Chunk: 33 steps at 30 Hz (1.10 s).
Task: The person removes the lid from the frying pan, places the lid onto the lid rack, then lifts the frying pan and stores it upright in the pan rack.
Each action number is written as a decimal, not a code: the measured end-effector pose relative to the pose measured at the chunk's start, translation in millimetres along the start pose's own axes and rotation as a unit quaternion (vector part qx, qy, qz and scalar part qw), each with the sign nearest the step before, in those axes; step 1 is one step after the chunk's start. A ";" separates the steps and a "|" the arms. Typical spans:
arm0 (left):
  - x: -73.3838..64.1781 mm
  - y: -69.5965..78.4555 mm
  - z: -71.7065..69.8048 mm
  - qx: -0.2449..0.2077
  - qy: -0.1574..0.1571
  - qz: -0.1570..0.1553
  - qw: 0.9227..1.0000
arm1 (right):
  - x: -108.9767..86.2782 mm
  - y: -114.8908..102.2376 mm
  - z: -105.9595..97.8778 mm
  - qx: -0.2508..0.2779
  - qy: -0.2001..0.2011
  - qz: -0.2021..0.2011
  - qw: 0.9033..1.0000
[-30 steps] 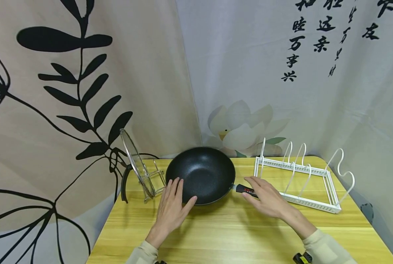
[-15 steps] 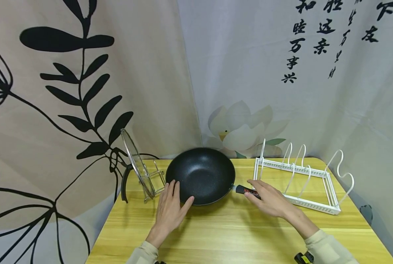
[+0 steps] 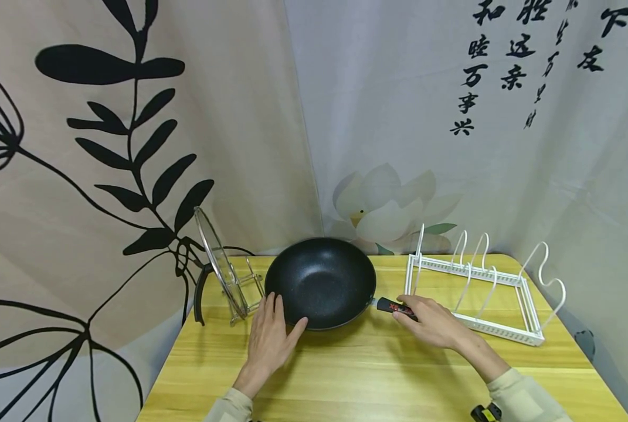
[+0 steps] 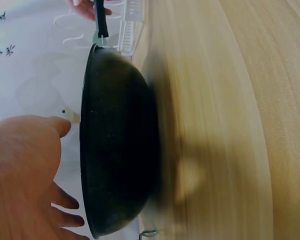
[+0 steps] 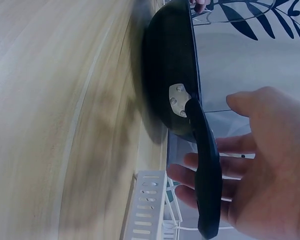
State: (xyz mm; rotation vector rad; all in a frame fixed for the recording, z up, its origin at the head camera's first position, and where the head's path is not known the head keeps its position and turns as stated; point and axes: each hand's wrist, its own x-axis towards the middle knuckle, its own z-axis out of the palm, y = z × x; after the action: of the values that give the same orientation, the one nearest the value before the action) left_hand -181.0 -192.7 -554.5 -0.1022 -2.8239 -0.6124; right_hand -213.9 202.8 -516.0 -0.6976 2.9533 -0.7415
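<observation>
Bare left hand (image 3: 271, 340) – fingers spread at near-left rim, nothing gripped, contact can't be told. Bare right hand (image 3: 435, 322) held loosely around the black plastic-looking handle (image 3: 395, 308), thumb apart, no firm hold; contact can't be told.

Round, deep black metal-looking frying pan (image 3: 321, 281) set upright at mid-table on the yellow wood-grain table (image 3: 356, 375), handle pointed right. Judged stiff, fairly heavy, slippery inside; best taken by the handle, rim steadied opposite. Red handle print – too small to be read.

White slotted rack (image 3: 503, 332) placed right; clear round glass lid (image 3: 221, 269) tilted in a silver wire stand (image 3: 250, 278), left. Black Chinese characters (image 3: 468, 104) printed on the pale fabric backdrop (image 3: 377, 105), "和睦万事兴" readable.
</observation>
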 end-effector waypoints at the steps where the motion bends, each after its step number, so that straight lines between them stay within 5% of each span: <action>1: -0.5 0.1 0.2 0.002 0.001 0.001 1.000 | 0.1 0.6 0.2 0.003 -0.003 0.000 1.000; 20: -2.3 0.4 7.9 0.018 -0.014 -0.035 0.999 | 0.5 7.5 2.9 0.040 -0.030 0.009 0.999; 33: -7.7 4.7 8.3 0.030 0.011 -0.062 0.998 | 1.7 9.7 4.2 0.033 -0.018 -0.003 0.999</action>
State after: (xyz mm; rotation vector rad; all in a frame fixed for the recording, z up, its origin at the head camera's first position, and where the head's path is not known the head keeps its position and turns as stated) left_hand -174.9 -185.1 -561.9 0.0901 -2.8410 -0.5495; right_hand -219.0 207.9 -524.0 -0.7072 2.8822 -0.8131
